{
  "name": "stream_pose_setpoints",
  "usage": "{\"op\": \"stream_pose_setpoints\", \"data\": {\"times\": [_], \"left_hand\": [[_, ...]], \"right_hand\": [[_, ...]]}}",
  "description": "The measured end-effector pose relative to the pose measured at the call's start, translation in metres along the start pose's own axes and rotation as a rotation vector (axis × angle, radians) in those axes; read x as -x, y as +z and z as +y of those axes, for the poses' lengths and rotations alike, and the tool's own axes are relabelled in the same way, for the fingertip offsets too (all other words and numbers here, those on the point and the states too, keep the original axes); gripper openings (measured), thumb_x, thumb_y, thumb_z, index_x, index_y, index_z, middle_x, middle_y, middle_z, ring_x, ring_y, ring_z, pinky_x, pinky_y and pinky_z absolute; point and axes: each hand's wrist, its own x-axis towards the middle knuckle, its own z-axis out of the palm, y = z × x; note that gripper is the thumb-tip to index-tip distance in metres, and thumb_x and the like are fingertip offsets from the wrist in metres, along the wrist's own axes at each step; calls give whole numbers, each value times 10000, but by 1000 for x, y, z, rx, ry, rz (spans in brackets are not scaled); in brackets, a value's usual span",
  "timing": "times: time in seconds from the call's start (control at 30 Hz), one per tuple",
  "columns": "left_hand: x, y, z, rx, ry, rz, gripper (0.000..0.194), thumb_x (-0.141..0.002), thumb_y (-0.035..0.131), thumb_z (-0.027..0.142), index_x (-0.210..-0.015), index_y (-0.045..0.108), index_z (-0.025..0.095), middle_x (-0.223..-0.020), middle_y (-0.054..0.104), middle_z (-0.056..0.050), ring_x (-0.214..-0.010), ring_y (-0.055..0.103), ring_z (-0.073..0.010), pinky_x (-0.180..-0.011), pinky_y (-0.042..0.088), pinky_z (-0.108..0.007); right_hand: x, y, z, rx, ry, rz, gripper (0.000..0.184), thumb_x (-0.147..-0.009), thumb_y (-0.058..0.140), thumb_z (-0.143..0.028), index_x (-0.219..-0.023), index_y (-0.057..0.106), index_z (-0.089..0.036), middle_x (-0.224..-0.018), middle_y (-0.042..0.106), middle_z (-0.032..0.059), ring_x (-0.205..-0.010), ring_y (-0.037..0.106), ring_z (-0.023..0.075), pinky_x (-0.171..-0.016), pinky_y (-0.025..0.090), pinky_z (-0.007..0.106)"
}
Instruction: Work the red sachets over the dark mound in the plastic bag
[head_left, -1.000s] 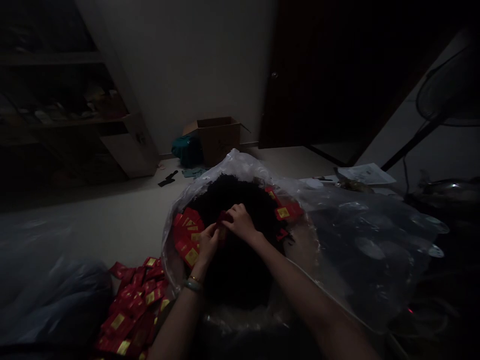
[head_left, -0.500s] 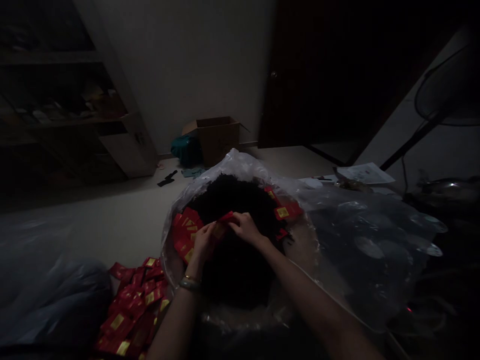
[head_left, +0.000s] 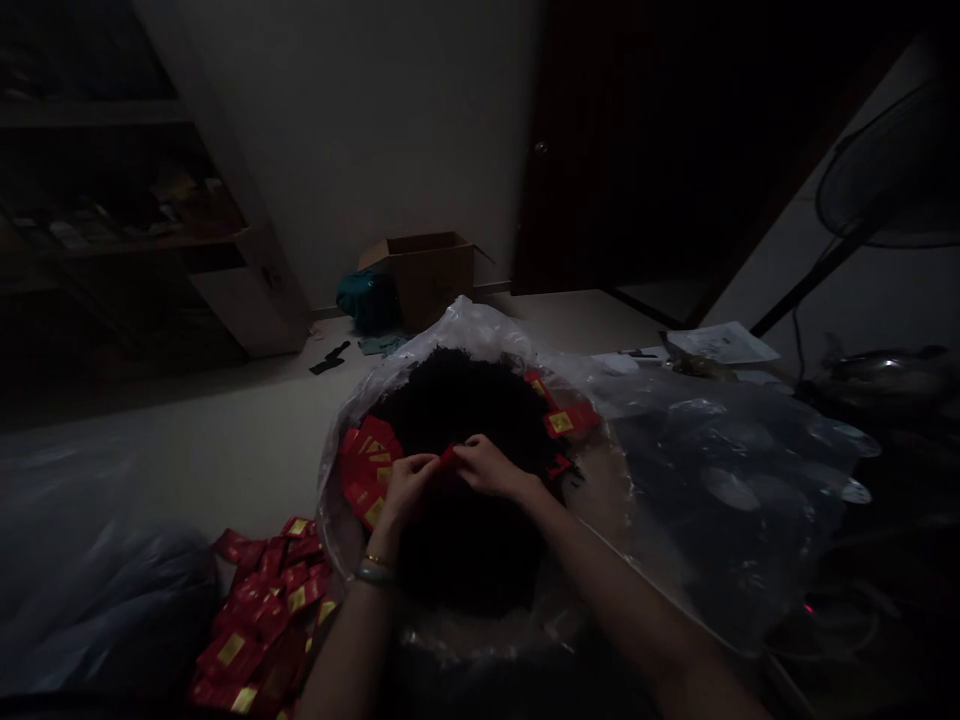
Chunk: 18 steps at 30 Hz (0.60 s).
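Observation:
Between my two hands is a small red packet [head_left: 445,464], held over a heap of dark loose leaves that looks like tea [head_left: 465,390]. My left hand [head_left: 409,484] pinches the packet's left side. The fingers of my right hand [head_left: 486,464] close on its upper right edge. The heap lies in a wide round container lined with clear plastic [head_left: 480,322]. Several red packets with gold labels [head_left: 367,465] rest inside at the left, and a few more red packets [head_left: 571,420] lie at the right rim. Dim light hides the packet's opening.
A pile of red packets [head_left: 262,610] lies at lower left, beside a large plastic bag [head_left: 112,590]. Clear plastic sheeting [head_left: 720,490] spreads to the right. Behind stand an open cardboard box [head_left: 433,280], a teal bag [head_left: 367,300] and a fan [head_left: 885,180].
The packet has turned between my hands, so its gold label no longer shows. My right hand has dropped slightly. The whole view has shifted a little.

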Motion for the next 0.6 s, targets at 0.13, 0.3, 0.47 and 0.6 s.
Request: {"op": "stream_pose_setpoints", "data": {"times": [0.13, 0.3, 0.47, 0.6], "left_hand": [[-5, 0, -6, -91, 116, 63, 279, -641, 702, 397, -764, 750, 151, -740, 734, -80, -680, 659, -222, -616, 492, -296], [-6, 3, -5, -177, 190, 112, 226, -709, 646, 369, -768, 735, 170, -800, 721, -96, -792, 651, -255, -756, 493, -374], [4, 8, 3, -493, 597, 149, 437, -676, 702, 289, -1103, 647, 219, -1137, 650, -105, -1158, 503, -299, -1020, 328, -454], [8, 15, 0, -780, 661, 108, 579, -626, 746, 226, -1184, 593, 232, -1170, 646, -102, -1170, 460, -344, -1007, 304, -490]], "right_hand": [[-1, 3, 0, -263, 151, -121, 118, -758, 649, -276, -770, 655, -159, -659, 612, -25, -586, 518, 125, -595, 390, 237], [-3, 5, 7, -482, 273, -190, 367, -865, 499, -430, -707, 669, -145, -589, 576, -25, -551, 479, 112, -563, 379, 229], [-10, 4, 14, -702, 327, -127, 533, -944, 302, -492, -851, 690, -139, -737, 656, 9, -626, 527, 114, -684, 432, 254], [-15, 6, 14, -871, 395, -97, 543, -921, 342, -543, -835, 678, -126, -677, 620, -1, -602, 497, 110, -694, 429, 269]]}}
